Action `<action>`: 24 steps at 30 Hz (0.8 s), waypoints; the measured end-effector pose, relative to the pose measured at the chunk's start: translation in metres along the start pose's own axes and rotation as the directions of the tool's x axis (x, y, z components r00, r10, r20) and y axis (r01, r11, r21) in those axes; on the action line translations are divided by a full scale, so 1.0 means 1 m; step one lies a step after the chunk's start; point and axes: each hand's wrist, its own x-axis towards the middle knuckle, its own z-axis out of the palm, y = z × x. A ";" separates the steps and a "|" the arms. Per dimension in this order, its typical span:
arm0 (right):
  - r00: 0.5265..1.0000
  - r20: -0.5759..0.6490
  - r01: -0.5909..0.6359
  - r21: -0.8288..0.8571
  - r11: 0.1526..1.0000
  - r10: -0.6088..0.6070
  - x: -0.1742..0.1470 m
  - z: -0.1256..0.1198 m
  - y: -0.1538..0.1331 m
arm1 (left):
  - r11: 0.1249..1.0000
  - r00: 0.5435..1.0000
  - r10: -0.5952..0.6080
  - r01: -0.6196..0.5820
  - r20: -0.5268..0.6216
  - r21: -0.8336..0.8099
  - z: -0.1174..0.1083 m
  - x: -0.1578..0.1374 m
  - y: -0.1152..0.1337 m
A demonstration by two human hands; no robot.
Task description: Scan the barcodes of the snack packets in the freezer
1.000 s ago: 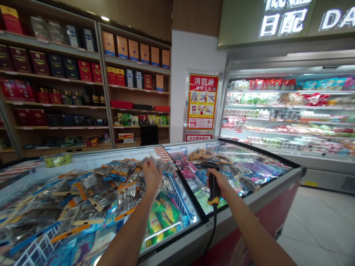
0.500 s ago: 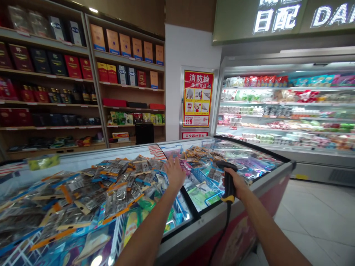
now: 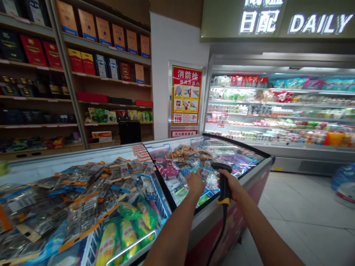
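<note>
My right hand [image 3: 233, 186] is wrapped around the black-and-yellow handle of a corded barcode scanner [image 3: 225, 184], its head pointing up and to the left and its cable hanging down. With fingers spread, my left hand [image 3: 195, 183] is over the right section of a chest freezer [image 3: 203, 223]. Whether it touches the glass or the goods I cannot tell. Beneath and beyond it are blue baskets, pink packs [image 3: 167, 168] and a heap of small orange-edged packets [image 3: 185, 153].
On the freezer's left section lie many dark packets [image 3: 91, 192] with orange and blue edges, above yellow-green bags [image 3: 127, 232]. Shelves of boxed goods [image 3: 104, 68] stand behind on the left. A lit open refrigerator [image 3: 280, 107] is at the right, with water bottles [image 3: 345, 184] on the floor.
My view has turned to the right. My left hand has shifted from beside the freezer's divider to over its right section, closer to the scanner. My right hand still holds the scanner.
</note>
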 end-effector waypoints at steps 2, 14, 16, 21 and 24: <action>1.000 0.015 0.003 0.013 1.000 -0.003 0.000 0.002 0.001 | 1.000 1.000 0.014 -0.014 0.018 -0.010 -0.006 0.000 -0.005; 0.949 0.299 -0.102 -0.028 0.994 0.106 -0.040 0.067 0.012 | 0.910 0.884 0.019 -0.209 -0.467 -0.358 -0.064 -0.004 -0.084; 0.930 0.345 -0.124 -0.033 0.992 0.128 -0.049 0.079 0.010 | 0.904 0.855 -0.042 -0.187 -0.517 -0.384 -0.073 -0.001 -0.093; 0.894 0.420 -0.146 -0.060 0.987 0.158 -0.064 0.102 0.006 | 0.895 0.805 -0.168 -0.117 -0.569 -0.430 -0.085 0.000 -0.111; 0.882 0.444 -0.142 -0.072 0.987 0.159 -0.068 0.110 0.007 | 0.891 0.787 -0.197 -0.105 -0.584 -0.442 -0.088 -0.001 -0.118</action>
